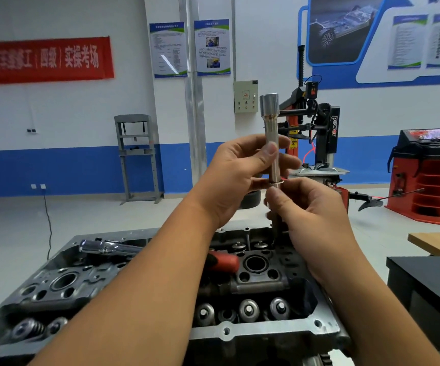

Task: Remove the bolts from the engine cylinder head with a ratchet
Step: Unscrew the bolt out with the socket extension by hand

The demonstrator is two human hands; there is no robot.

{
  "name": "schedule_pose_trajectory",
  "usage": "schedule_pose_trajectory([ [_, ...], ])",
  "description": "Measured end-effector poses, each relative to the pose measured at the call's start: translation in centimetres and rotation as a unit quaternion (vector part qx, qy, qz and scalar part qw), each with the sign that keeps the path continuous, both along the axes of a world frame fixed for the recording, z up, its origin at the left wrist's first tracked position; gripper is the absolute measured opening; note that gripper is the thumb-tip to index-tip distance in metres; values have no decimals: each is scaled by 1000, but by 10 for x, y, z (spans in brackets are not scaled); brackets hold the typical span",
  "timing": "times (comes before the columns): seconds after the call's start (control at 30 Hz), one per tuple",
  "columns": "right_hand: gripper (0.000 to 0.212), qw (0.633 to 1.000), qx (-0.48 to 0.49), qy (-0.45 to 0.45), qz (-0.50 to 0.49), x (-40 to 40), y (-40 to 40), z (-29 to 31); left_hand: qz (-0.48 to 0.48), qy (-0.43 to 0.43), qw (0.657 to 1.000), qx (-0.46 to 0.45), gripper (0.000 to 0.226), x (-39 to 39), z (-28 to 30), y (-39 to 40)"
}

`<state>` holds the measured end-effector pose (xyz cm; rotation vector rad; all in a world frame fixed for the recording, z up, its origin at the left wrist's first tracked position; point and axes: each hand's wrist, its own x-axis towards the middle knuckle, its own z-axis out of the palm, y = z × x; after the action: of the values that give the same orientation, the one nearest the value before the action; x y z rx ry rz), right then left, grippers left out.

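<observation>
Your left hand (242, 175) holds the socket (273, 138) upright above the cylinder head (253, 276). Your right hand (311, 215) pinches the bolt (277, 204) directly below the socket. The ratchet (108, 248) lies on the head, left of your arms. The tire changer (316, 133) stands behind.

red banner (42, 60) | wall posters (189, 48) | tyre changer (316, 133) | grey press frame (137, 157)

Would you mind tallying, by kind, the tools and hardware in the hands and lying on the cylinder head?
Long sockets: 1, held upright by the left hand
Bolts: 1, in the right hand
Ratchets: 1
Red-handled tools: 1
Total: 4
</observation>
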<state>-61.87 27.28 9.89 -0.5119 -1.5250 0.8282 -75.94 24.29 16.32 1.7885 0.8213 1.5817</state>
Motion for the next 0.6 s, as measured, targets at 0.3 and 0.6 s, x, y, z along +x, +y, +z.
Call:
schedule_pose_trajectory([
  [0.3, 14, 1000, -5, 21, 6, -1, -1, 1, 46, -23, 998, 32, 31, -1, -1, -1],
  [0.6, 11, 999, -17, 17, 37, -1, -6, 4, -8, -3, 1000, 14, 14, -2, 0, 1],
])
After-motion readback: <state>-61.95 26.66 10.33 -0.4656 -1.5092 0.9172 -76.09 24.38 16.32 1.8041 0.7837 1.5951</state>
